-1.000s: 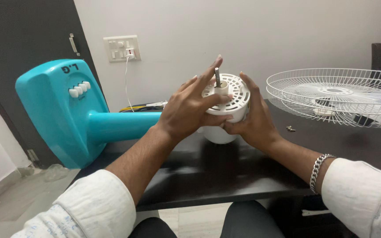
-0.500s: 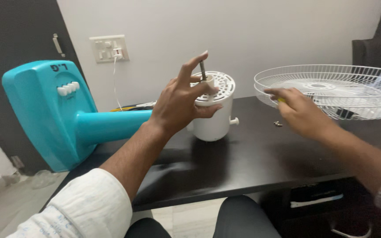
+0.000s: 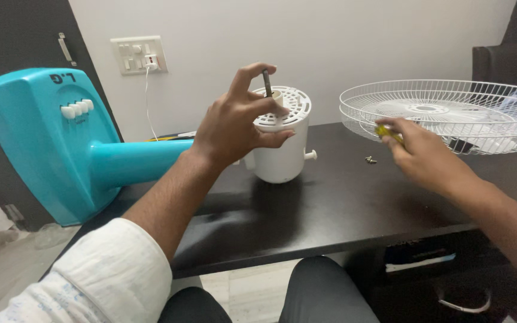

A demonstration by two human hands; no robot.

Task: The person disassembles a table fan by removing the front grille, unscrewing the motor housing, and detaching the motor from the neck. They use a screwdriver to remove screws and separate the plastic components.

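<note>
left hand [image 3: 234, 125] raised at centre, wrist bent, thumb and fingers curled in a loose pinch, forearm bare with white sleeve pushed up; right hand [image 3: 423, 152] stretched out to the right, low, fingers closed, palm down

Fan parts and hands on a black table, counted

Two hands, one white motor housing [image 3: 282, 140], one teal fan stand [image 3: 49, 143] at left, one wire grille [image 3: 444, 113] at right, one small screw [image 3: 370, 160], one wall switchboard [image 3: 139, 55] upper left.

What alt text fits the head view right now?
The left hand grips a white fan motor housing on a black table; the right hand holds a small yellow tool beside a white wire fan guard.
</note>
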